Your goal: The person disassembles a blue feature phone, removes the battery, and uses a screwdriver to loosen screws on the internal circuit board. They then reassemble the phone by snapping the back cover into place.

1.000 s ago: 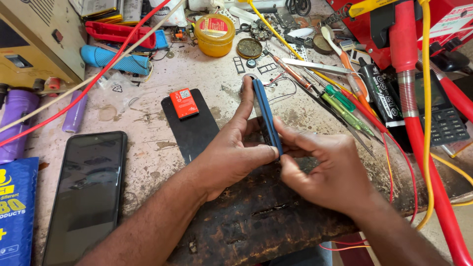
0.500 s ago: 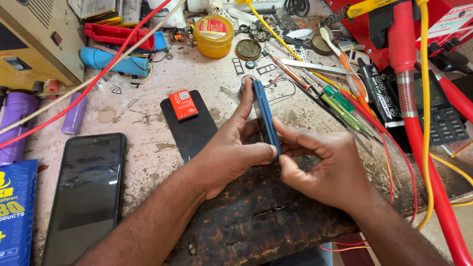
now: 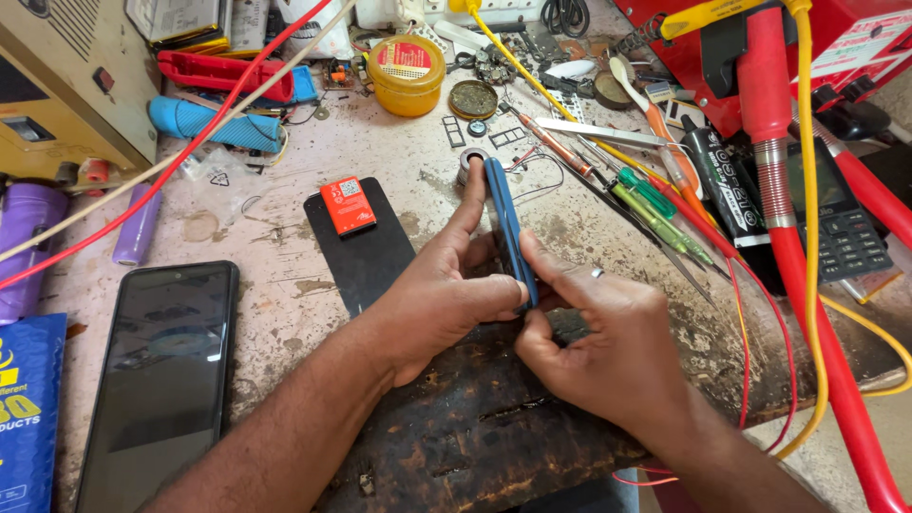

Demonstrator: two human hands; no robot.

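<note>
A slim blue phone (image 3: 503, 220) stands on its long edge above the middle of the bench, held between both hands. My left hand (image 3: 439, 290) grips it from the left, index finger stretched along its side and thumb pressed near its lower end. My right hand (image 3: 598, 337) pinches the phone's near end from the right, with a ring on one finger. Just left of the hands lies a flat black panel (image 3: 366, 252) with a small red battery (image 3: 348, 205) on it.
A black smartphone (image 3: 157, 375) lies face up at the front left beside a blue packet (image 3: 27, 408). Screwdrivers (image 3: 660, 204), tweezers, a yellow tin (image 3: 407, 74), red and yellow cables (image 3: 793, 247), a keypad phone (image 3: 836, 218) and a beige box (image 3: 62, 81) crowd the bench.
The hands and the blue phone have barely moved. The grip looks the same across the frames.
</note>
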